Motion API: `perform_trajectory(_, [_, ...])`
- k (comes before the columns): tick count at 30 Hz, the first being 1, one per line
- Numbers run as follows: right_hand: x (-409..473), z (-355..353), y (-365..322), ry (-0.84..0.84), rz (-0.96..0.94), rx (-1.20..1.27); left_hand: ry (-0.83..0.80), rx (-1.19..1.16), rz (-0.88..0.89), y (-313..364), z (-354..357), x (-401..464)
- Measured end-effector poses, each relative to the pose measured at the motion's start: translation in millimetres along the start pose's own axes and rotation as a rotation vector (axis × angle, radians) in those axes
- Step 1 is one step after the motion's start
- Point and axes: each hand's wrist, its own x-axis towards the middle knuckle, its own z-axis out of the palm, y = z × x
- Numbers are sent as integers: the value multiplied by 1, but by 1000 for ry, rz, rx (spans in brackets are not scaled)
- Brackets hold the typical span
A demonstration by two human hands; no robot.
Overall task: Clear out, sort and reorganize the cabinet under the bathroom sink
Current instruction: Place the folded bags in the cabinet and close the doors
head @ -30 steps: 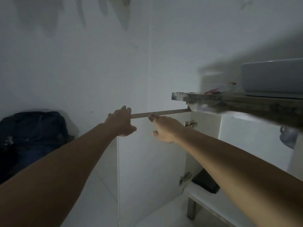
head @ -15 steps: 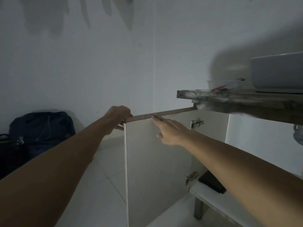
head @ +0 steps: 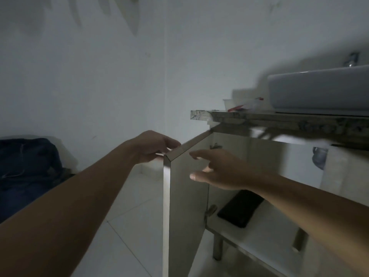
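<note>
The under-sink cabinet's door (head: 187, 196) stands open, its free edge turned toward me and its pale inner face showing. My left hand (head: 151, 146) is on the outer side of the door, its fingers curled around the top corner. My right hand (head: 217, 168) hovers in front of the inner face with fingers spread and holds nothing. Inside the cabinet, a flat black object (head: 240, 208) lies on the white bottom shelf (head: 265, 232).
A white basin (head: 319, 90) sits on the stone countertop (head: 279, 118), beside a clear tub with a red item (head: 243, 104). A grey drain trap (head: 319, 156) hangs under the counter. A dark bag (head: 28, 172) lies by the left wall. A metal leg (head: 217, 248) holds the cabinet above the tiled floor.
The door has swung round so its free edge now points toward me. My left hand stayed at its top corner. My right hand came off the top edge and dropped lower.
</note>
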Motion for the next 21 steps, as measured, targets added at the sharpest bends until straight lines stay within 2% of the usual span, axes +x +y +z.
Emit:
perform_trajectory(12, [-72,-26,18,257,51,-6,-113,-13,168,10,92,33])
perform_trajectory(16, [-89,-40,40,350,162,-52,-43,96,271,15,129,42])
perform_trajectory(21, [-112,-58,71,359,289,-151,90,242,376,14,176,55])
